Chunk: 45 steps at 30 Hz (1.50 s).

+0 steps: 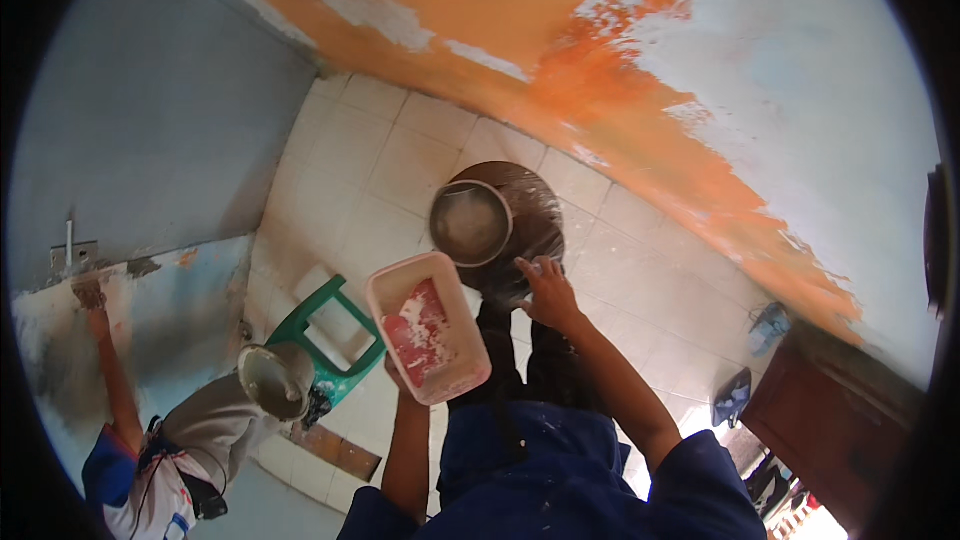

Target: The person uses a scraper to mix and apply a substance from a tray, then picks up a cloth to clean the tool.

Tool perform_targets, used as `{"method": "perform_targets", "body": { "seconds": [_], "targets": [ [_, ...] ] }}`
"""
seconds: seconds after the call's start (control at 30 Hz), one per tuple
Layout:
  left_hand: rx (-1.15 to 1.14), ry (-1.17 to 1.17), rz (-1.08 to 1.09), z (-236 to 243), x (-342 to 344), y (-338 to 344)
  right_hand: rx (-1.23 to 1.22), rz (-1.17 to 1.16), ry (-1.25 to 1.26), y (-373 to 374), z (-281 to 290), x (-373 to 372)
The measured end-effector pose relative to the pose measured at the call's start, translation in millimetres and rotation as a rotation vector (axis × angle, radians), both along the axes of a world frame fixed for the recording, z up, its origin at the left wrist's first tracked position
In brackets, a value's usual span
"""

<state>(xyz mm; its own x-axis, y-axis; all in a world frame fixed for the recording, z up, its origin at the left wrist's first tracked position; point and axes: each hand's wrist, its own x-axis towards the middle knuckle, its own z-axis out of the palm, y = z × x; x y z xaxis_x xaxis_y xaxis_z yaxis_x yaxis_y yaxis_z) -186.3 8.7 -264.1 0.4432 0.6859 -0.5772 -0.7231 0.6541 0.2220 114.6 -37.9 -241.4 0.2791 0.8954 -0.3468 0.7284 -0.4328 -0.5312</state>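
My left hand (394, 372), mostly hidden behind the tub, holds a pale pink rectangular plastic tub (475, 360) from its left side. Inside lies a flat red piece (425, 325) smeared with white paste. My right hand (548, 292) is open, its fingers apart and holding nothing. It hovers over or rests on the near right edge of a dark round stool or tabletop (535, 205) with a shiny covering; I cannot tell if it touches. A round metal pot (470, 223) with greyish contents stands on that surface, left of its middle.
At left, another person's hand (90, 292) works against the wall (150, 330). A green plastic stool (345, 380) and a bucket (276, 380) stand beside that person. Ahead rises a patchy orange and white wall (600, 60). A brown cabinet (830, 410) and a shoe (733, 398) are at right.
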Motion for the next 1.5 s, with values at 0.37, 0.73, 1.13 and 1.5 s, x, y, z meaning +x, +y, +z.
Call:
{"method": "perform_targets", "body": {
  "seconds": [0.37,0.73,1.13,1.5],
  "targets": [
    [0.073,-0.243,0.020,22.9,59.7,8.9,0.281,-0.230,0.313,38.4,181.6,-98.5],
    [-0.018,-0.637,-0.074,10.6,68.7,-40.1,0.161,-0.038,0.191,14.6,138.6,-93.4],
    [-0.061,-0.410,-0.129,-0.3,79.9,-73.1,-0.028,-0.218,0.119,-45.5,96.9,-79.3],
    [0.089,-0.300,0.020,-64.6,72.5,-78.8,0.372,-0.326,0.155,-66.0,51.7,-69.0]
  ]
}}
